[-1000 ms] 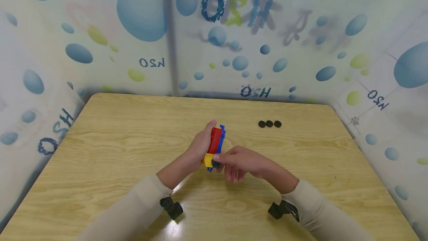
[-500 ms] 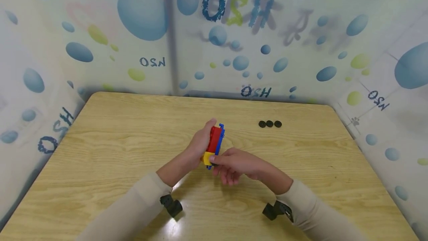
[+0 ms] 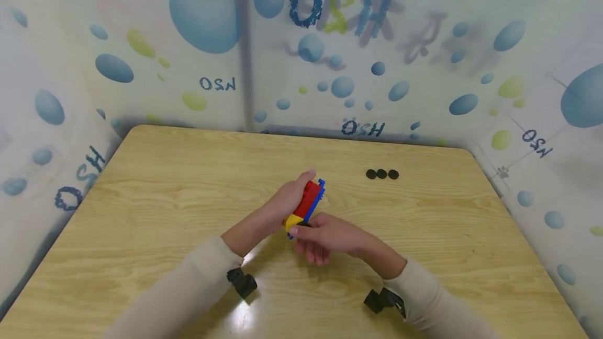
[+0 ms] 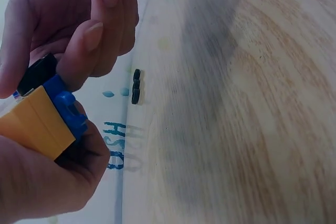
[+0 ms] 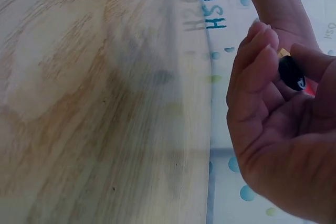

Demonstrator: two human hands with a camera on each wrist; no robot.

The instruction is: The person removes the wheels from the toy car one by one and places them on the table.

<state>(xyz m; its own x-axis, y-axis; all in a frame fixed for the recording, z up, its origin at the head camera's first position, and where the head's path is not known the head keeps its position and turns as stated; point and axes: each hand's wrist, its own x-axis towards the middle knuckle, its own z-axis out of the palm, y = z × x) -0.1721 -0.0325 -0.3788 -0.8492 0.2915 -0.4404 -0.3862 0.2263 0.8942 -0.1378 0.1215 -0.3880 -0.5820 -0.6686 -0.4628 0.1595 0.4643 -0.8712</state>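
My left hand point(image 3: 283, 204) grips a toy vehicle point(image 3: 308, 200) built of red, yellow and blue parts, held tilted above the table. Its blue base faces right, and its yellow block point(image 4: 39, 121) is at the near end. A black wheel point(image 5: 292, 73) sits at the blue side by the yellow block. With thumb and fingers, my right hand point(image 3: 332, 234) pinches this wheel against the vehicle. In the left wrist view the wheel shows dark between the right thumb and index finger, right at the blue base. The right hand's other fingers are loosely bent below.
Three black wheels point(image 3: 382, 173) lie in a row on the wooden table point(image 3: 188, 171), toward its back right. A patterned wall cloth point(image 3: 273, 56) stands behind the table and along both sides.
The toy vehicle has tilted further to the right in the left hand. The right hand has shifted slightly left with it, its thumb staying at the wheel. The three loose wheels stay put.
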